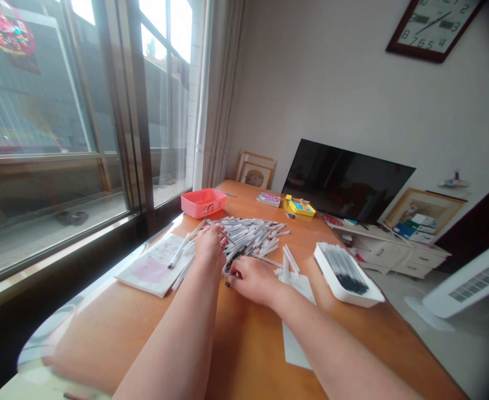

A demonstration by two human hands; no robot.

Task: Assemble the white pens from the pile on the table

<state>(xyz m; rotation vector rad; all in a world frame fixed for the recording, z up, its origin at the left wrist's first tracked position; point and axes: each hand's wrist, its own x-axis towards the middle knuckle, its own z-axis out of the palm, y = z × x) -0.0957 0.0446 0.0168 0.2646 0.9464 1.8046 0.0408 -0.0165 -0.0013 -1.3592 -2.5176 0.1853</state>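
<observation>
Greyish pen, aslant from far left to near right, pinched in left hand; hold of right hand unclear

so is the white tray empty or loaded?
Loaded: the white tray holds a layer of pen-like sticks, their black ends toward the camera.

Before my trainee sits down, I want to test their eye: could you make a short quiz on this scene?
1. What colour is the open box on the window side of the table? A) green; B) blue; C) pink.
2. True or false: the right hand is nearer the white tray than the left hand is.
3. What is heaped beyond both hands?
Key: 1. C; 2. True; 3. Slim white sticks.
</observation>
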